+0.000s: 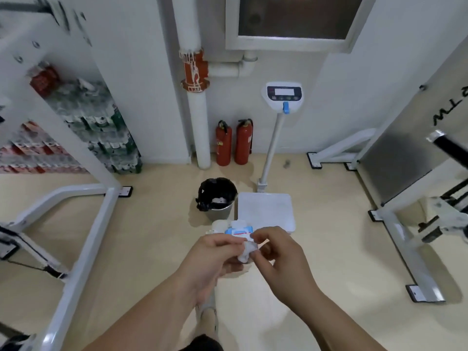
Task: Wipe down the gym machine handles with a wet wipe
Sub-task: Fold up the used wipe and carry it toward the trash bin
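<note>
Extraction of a wet wipe (pixel 247 252) from its pack looks to be the step in hand. The left hand (pixel 215 252) is curled round the blue-and-white wipe pack (pixel 236 230), whose flip lid stands open on the far side. The right hand (pixel 277 252) pinches the crumpled white sheet between thumb and forefinger, close to the left hand's fingertips.

To do this well, I would keep the pack held firmly and draw the sheet out steadily, away from the opening. That way one sheet comes alone and does not tear. Pressing the lid down afterwards would keep the rest moist. Opening the bunched sheet into a flat pad would give more wiping surface for a handle.

The wipe lies between the two hands, on the near side of the pack's opening, with its upper part in the right pinch and its lower part against the left fingers. Whether it is wholly free of the pack I cannot tell.

A black bar (pixel 449 146) on the machine at the far right is probably a handle, and it is well apart from both hands. A bin (pixel 215 211) with a black liner stands on the floor just beyond the hands, beside a white scale platform (pixel 266 211).
</note>
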### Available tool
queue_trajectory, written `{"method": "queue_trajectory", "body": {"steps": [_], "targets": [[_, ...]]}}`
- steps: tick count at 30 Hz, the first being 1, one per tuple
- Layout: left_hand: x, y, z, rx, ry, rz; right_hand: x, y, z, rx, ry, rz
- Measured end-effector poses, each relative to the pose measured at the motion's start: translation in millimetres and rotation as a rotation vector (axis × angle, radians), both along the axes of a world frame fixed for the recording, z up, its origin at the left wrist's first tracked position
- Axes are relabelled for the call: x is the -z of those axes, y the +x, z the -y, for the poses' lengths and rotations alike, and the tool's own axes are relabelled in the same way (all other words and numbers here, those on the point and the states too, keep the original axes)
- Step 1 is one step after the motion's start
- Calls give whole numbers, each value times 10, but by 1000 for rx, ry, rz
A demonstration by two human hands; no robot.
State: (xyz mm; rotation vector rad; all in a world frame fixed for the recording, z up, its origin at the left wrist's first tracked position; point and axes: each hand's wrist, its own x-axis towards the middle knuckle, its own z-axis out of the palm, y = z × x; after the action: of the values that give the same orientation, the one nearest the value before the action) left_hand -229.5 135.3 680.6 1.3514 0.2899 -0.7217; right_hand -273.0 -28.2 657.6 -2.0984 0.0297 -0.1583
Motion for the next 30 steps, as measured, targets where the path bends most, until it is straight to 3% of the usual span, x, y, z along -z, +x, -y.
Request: {"method": "queue_trajectory", "body": {"steps": [4, 13, 17, 24, 27, 30], "targets": [[168, 968, 72, -4, -1, -81, 58, 803, 30, 47, -33, -68], [284, 2581, 210, 4, 54, -57, 87, 2437, 88, 83, -29, -144], [562, 3195, 202, -91, 213, -24, 350, 3222, 346, 51, -56, -244], [967, 3814, 15, -370, 435, -105, 923, 4522, 514, -35, -153, -342], [1013, 3932, -51, -437, 463, -78, 1092, 4961, 473, -183, -239, -536], [1004, 3971, -105, -498, 470, -62, 1155, 5158, 437, -218, -134, -694]]}}
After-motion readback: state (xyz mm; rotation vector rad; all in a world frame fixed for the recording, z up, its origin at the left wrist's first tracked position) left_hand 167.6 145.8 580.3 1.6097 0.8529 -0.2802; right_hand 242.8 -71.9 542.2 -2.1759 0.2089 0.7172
